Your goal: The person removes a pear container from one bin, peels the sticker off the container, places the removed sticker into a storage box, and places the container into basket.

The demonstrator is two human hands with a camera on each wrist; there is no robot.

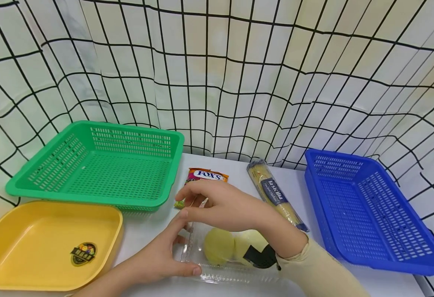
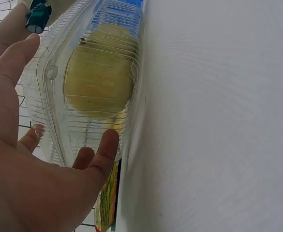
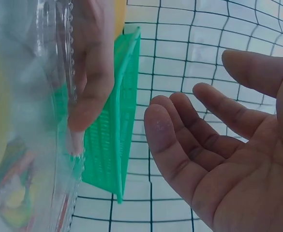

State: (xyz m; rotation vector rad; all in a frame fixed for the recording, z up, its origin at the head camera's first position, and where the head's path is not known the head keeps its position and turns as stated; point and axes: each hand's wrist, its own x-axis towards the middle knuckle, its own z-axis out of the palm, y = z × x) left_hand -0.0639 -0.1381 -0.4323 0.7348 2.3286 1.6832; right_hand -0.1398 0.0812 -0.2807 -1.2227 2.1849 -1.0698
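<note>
Left hand [image 1: 161, 255] at the front edge of the worktop [image 1: 157, 231], fingers straight, thumb and fingertips touching the left end of a clear clamshell [image 1: 202, 272]. Two yellow-green fruits [image 1: 218, 246] inside it. Right hand [image 1: 220, 206] hovers just above the clamshell, fingers spread and relaxed, holding nothing. Behind: candy bag [image 1: 204, 176], pasta pack [image 1: 276, 198]. Green basket [image 1: 98, 165] back left, yellow tray [image 1: 35, 243] front left, blue basket [image 1: 369, 214] at the right edge.
</note>
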